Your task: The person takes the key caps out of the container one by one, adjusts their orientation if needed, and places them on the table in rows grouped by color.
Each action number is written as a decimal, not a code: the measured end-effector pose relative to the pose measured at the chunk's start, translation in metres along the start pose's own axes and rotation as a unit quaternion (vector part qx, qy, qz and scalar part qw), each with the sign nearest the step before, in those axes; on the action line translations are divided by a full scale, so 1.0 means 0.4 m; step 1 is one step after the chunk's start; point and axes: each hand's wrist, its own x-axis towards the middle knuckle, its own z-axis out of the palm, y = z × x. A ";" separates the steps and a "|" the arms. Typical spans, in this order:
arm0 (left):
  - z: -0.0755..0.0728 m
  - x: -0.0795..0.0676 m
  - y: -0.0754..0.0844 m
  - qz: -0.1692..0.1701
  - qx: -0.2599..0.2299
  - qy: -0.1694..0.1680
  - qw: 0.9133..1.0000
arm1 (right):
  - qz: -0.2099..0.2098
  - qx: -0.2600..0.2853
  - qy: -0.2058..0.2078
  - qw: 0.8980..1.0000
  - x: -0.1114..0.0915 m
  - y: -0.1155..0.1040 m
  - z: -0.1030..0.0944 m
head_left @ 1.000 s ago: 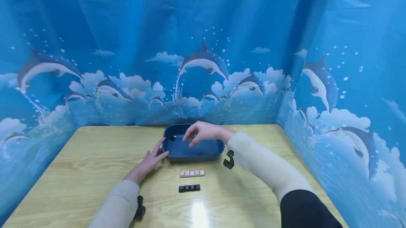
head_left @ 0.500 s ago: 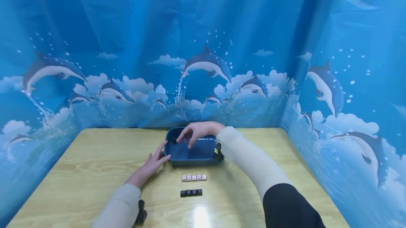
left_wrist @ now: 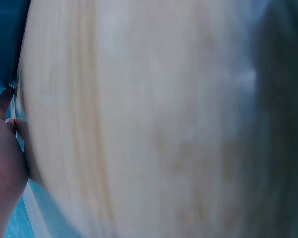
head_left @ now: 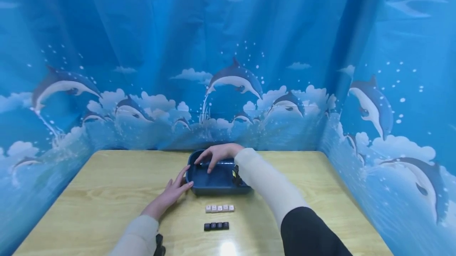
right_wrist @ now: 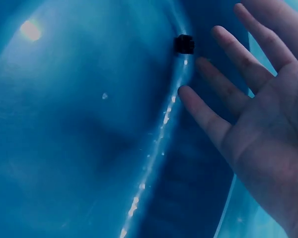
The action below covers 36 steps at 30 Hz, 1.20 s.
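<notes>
A dark blue rectangular basin (head_left: 221, 190) stands toward the back of the table. Inside it lies a small black keycap (right_wrist: 184, 44), seen in the right wrist view at the edge of the floor. My right hand (head_left: 221, 153) reaches down into the basin with nothing in its grasp; in the right wrist view its fingers (right_wrist: 206, 114) spread close to the keycap. At the basin's left end, my left hand (head_left: 171, 192) rests its thumb and fingertips on the rim, fingers extended. Nearer me sit a row of white keycaps (head_left: 219, 208) and a row of black keycaps (head_left: 216, 226).
The wood-grain table (head_left: 107, 192) backs onto a blue curtain (head_left: 160, 50) printed with dolphins, which also runs along both sides. Black wrist cameras are strapped to both sleeves. A bright glare spot shows near the front of the table.
My right hand has moved left and lower into the basin, over the spot where the black keycap showed. The left hand stays at the rim. The head view has tilted up slightly.
</notes>
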 end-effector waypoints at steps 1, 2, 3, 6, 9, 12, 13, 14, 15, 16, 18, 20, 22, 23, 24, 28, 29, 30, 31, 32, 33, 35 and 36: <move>0.001 -0.002 0.000 -0.002 -0.002 0.000 1.000 | 0.003 0.003 -0.003 1.000 0.004 0.003 0.004; 0.002 -0.004 0.000 -0.003 -0.004 0.000 1.000 | 0.006 0.004 -0.006 1.000 0.008 0.005 0.007; 0.003 -0.007 0.001 -0.006 -0.005 -0.001 1.000 | 0.012 0.004 -0.008 1.000 0.012 0.008 0.011; 0.005 -0.010 0.000 -0.008 -0.008 -0.003 1.000 | 0.018 0.006 -0.016 1.000 0.021 0.012 0.019; 0.007 -0.014 0.001 0.000 -0.005 -0.004 1.000 | 0.016 0.023 -0.026 0.999 0.029 0.017 0.024; 0.008 -0.016 0.001 0.003 -0.001 -0.005 1.000 | 0.008 0.043 -0.036 0.998 0.041 0.025 0.026; 0.008 -0.016 0.002 0.005 0.000 -0.004 1.000 | 0.006 0.050 -0.040 0.998 0.045 0.028 0.026; 0.008 -0.016 0.002 0.005 0.001 -0.003 1.000 | 0.004 0.053 -0.042 0.998 0.049 0.031 0.027; 0.008 -0.015 0.001 0.006 0.002 -0.003 1.000 | 0.003 0.053 -0.043 0.998 0.052 0.032 0.027; 0.008 -0.014 0.001 0.006 0.003 -0.002 1.000 | 0.002 0.051 -0.044 0.998 0.054 0.033 0.027; 0.008 -0.012 0.001 0.010 0.005 0.001 1.000 | 0.002 0.053 -0.049 0.997 0.058 0.033 0.027; 0.008 -0.010 0.001 0.014 0.008 0.003 1.000 | 0.006 0.061 -0.056 0.997 0.060 0.032 0.027; 0.008 -0.009 0.002 0.015 0.010 0.005 1.000 | 0.017 0.062 -0.063 0.996 0.061 0.031 0.027; 0.007 -0.009 0.002 0.016 0.011 0.005 1.000 | 0.023 0.061 -0.067 0.996 0.062 0.031 0.026; 0.007 -0.009 0.002 0.016 0.011 0.006 1.000 | 0.028 0.061 -0.069 0.995 0.062 0.031 0.026; 0.005 -0.008 0.003 0.018 0.012 0.006 1.000 | 0.043 0.050 -0.072 0.995 0.062 0.028 0.023; 0.005 -0.007 0.003 0.019 0.010 0.006 1.000 | 0.043 0.052 -0.074 0.995 0.063 0.028 0.022; 0.005 -0.007 0.003 0.019 0.010 0.006 1.000 | 0.043 0.056 -0.075 0.995 0.065 0.027 0.022; 0.005 -0.006 0.003 0.019 0.010 0.006 1.000 | 0.043 0.060 -0.077 0.994 0.067 0.028 0.022; 0.005 -0.005 0.002 0.020 0.010 0.007 1.000 | 0.041 0.066 -0.080 0.994 0.069 0.028 0.021; 0.005 -0.004 0.001 0.019 0.010 0.007 1.000 | 0.042 0.077 -0.082 0.993 0.071 0.029 0.021; 0.005 -0.002 0.000 0.015 0.009 0.007 1.000 | 0.044 0.102 -0.087 0.990 0.075 0.031 0.021; 0.006 0.000 -0.001 0.014 0.010 0.008 1.000 | 0.047 0.117 -0.088 0.988 0.077 0.032 0.021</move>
